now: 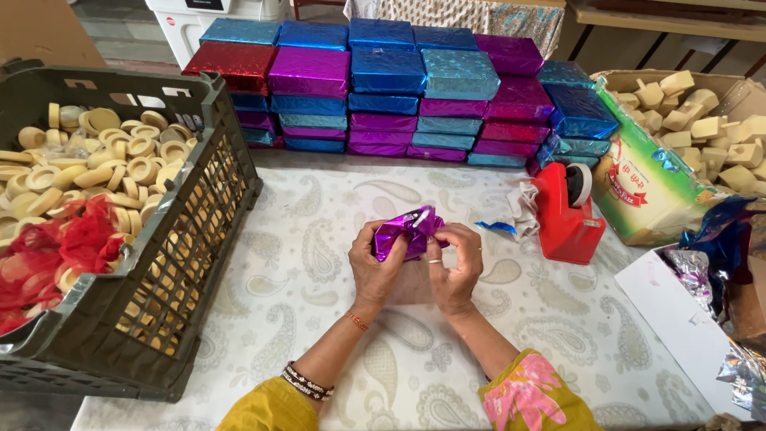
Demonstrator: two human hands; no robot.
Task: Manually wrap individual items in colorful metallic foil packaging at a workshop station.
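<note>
A paisley-printed tablecloth (319, 319) covers the worktable. At its centre, both hands pinch one small packet in purple foil wrap (408, 230), which lies between them with its long axis running left to right. The left hand (377, 267) grips its left end; the right hand (456, 263) folds the right end. Behind stands a stack of foil-wrapped boxes (415, 88) in blue, purple and red. A red tape dispenser (563, 215) sits to the right, a dark crate of round cream pieces (191, 239) to the left.
</note>
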